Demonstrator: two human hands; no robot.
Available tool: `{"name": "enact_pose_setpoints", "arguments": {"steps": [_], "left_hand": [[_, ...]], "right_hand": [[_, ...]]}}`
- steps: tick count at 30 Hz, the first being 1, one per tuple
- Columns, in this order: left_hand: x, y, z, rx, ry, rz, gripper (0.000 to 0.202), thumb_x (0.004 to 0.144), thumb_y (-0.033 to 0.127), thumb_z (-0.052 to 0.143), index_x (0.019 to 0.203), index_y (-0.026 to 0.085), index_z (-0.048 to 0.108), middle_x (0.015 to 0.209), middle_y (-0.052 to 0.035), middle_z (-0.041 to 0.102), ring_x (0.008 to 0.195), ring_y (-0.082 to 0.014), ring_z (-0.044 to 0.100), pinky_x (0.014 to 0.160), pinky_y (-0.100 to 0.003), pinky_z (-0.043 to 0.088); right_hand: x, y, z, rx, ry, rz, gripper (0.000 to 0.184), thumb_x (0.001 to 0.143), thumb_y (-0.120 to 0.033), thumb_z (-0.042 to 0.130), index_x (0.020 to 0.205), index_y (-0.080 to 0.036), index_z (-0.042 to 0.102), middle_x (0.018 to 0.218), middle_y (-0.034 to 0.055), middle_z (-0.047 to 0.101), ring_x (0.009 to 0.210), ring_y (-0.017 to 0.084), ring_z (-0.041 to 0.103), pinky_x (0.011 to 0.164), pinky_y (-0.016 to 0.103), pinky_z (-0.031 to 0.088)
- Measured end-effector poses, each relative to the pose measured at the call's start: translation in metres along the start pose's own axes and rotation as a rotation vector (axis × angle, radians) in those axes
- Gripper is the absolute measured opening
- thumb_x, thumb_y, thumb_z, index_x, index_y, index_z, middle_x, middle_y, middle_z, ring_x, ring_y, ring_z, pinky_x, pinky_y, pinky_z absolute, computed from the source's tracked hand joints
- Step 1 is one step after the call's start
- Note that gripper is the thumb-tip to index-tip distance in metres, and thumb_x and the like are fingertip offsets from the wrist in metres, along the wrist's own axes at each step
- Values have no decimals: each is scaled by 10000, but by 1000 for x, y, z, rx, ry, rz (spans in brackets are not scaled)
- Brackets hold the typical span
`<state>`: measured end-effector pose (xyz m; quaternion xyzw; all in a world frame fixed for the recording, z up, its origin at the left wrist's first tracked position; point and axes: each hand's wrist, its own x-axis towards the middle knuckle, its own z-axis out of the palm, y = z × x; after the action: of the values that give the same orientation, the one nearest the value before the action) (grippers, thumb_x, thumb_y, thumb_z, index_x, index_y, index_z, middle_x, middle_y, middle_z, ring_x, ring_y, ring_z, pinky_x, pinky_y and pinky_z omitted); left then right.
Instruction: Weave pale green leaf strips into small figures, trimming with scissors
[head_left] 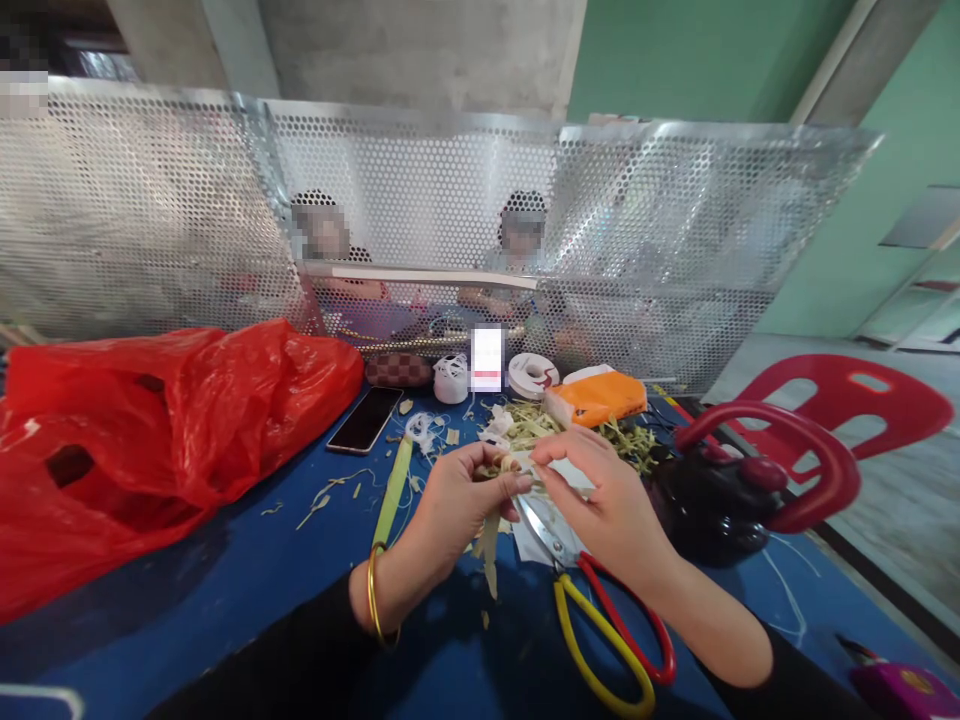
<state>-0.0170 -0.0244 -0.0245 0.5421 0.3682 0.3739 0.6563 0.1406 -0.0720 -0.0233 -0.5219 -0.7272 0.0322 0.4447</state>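
Observation:
My left hand (459, 500) is closed around a small bundle of pale yellow-green leaf strips (504, 470), with one strip hanging down below the fist. My right hand (600, 495) pinches the same bundle from the right with thumb and forefinger. Both hands hover over the blue table (225, 590). Scissors with one yellow and one red handle (600, 620) lie under my right wrist, blades pointing up towards the hands. A gold bangle (373, 595) circles my left wrist.
A big red plastic bag (150, 420) fills the left. A phone (365, 420), white tape rolls (451, 378), an orange pouch (600, 395) and leaf scraps (622, 440) lie beyond. A dark kettle with red handle (720, 490) stands right. Behind a perforated metal screen (675, 220) sit two people.

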Motion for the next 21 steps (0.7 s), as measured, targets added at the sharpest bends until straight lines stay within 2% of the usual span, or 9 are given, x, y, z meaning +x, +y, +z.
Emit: {"name": "enact_pose_setpoints", "arguments": {"steps": [3,8,16,21], "left_hand": [[0,0,0,24,11,20,310,603,282,804,746,156,560,591,67,583,445,-71,551,478,-191,428],[1,-2,-1,66,27,65,267,639,257,758,746,175,527,562,76,572,432,-82,549,461,-198,426],[3,-6,-2,154,21,99,275,641,272,746,719,182,498,550,77,552,420,-96,560,426,-204,432],[1,-6,-1,181,-21,123,256,662,280,738,714,175,510,606,68,554,439,-84,568,429,-189,423]], "right_hand": [[0,-1,-3,-155,-14,-109,136,865,-125,506,864,-235,585,828,7,692,792,189,639,1024,448,308],[0,-4,-4,-312,-3,-204,156,865,-131,513,854,-242,622,813,23,707,786,204,652,1034,469,286],[0,-3,-1,-312,-10,-164,143,876,-161,530,771,-227,601,757,11,691,729,186,640,1026,466,295],[0,2,-1,-183,-41,-45,113,835,-161,580,752,-239,593,702,-24,669,702,182,627,1027,479,297]]}}
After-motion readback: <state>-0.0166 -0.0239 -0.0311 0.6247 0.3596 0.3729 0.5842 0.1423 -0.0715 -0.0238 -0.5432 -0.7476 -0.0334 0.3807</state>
